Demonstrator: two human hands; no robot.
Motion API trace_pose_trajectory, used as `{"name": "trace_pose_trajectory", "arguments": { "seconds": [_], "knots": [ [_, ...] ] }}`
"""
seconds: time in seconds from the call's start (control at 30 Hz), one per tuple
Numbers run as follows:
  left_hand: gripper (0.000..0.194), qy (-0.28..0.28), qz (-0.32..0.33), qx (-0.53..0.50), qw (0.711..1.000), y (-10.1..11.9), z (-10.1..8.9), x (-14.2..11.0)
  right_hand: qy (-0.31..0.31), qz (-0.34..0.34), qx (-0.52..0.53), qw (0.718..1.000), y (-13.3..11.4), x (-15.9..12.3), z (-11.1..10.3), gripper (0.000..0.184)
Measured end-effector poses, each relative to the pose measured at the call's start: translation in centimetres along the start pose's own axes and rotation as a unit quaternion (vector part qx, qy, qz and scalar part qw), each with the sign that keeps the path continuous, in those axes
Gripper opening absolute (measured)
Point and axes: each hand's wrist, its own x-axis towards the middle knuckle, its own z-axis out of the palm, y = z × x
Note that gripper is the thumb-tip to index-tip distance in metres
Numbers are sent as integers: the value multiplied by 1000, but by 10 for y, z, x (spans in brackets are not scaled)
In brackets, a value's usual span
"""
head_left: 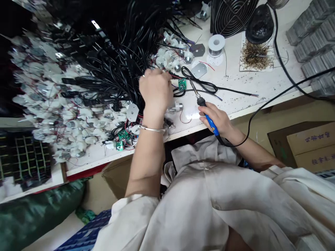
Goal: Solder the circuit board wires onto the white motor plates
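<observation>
My right hand (218, 120) grips a soldering iron (210, 123) by its blue and black handle, like a pen. The iron's metal tip points away from me, close to a small green circuit board (182, 84). Just left of that board is my left hand (156, 89), fingers curled in and mostly hidden by its back; what they pinch cannot be made out. Beyond the board lies a looped black power cord (200, 83). A small motor with a white plastic part (178, 107) sits nearer to me, with a thin red wire.
Black plug cords (123, 66) and white-capped motors (70, 115) are heaped at left. A solder spool (216, 45), a fan (231, 17) and a pad with brown residue (255, 55) stand at the back. Grey stacked pieces (314, 45) line the right. The iron's cable (251, 122) crosses the table edge.
</observation>
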Motion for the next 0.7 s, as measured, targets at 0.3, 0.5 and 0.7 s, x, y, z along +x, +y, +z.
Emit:
{"name": "trace_pose_trajectory", "arguments": {
  "seconds": [0.3, 0.5, 0.7],
  "knots": [
    [13, -203, -115, 132, 963, 48, 1, 57, 20, 69, 32, 997, 4, -3, 3, 37],
    [28, -82, -56, 52, 994, 34, -33, 34, 44, 40, 13, 998, 7, -6, 5, 38],
    [39, 143, 32, -221, 964, 12, -26, 23, 76, 18, 16, 997, 7, -8, 3, 38]
  ]
}}
